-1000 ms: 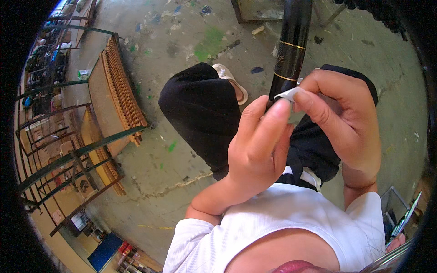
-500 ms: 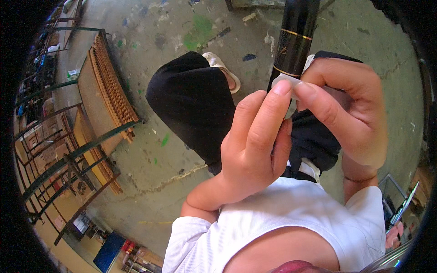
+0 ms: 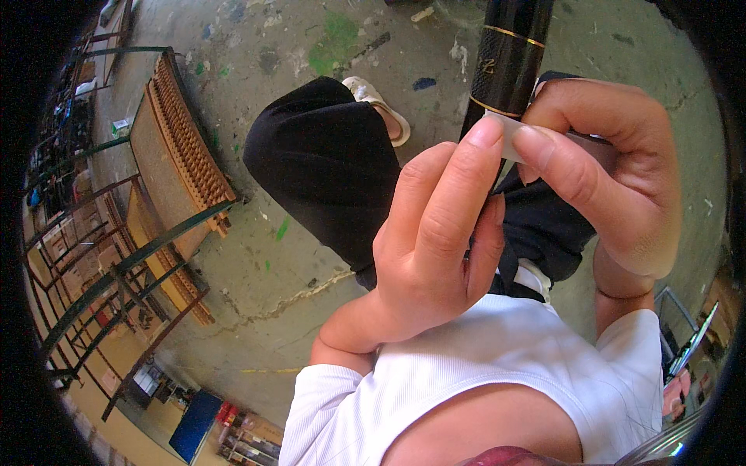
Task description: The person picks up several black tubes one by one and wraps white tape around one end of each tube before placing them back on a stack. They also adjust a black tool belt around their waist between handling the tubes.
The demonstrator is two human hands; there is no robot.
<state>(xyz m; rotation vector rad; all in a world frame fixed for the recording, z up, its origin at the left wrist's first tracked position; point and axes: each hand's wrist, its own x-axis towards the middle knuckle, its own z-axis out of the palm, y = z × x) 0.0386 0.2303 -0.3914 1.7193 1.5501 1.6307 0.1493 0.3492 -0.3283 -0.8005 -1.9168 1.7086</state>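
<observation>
A thick glossy black rod (image 3: pixel 509 66) with gold rings and a textured band runs up from between my hands to the top edge. At its lower end a small white strip, like tape or paper (image 3: pixel 514 141), is pinched between my fingers. My left hand (image 3: pixel 439 225) is closed, its index fingertip and thumb side at the strip's left end. My right hand (image 3: pixel 610 167) is closed too, its thumb pressing the strip's right part while its bent index finger curls behind, beside the rod. My hands hide the rod's lower part.
My black-trousered knee (image 3: pixel 322 171) and a white shoe (image 3: pixel 377 109) are below on the stained concrete floor (image 3: pixel 272 248). A dark metal rack (image 3: pixel 136 260) holding wooden boards with rows of brown rods (image 3: pixel 186 128) stands to the left. Boxes and a blue panel (image 3: pixel 194 427) lie lower left.
Both hands and the rod have shifted slightly in view, the right hand moving a little to the right. The white strip now lies more flatly against the rod's end, still pinched.
</observation>
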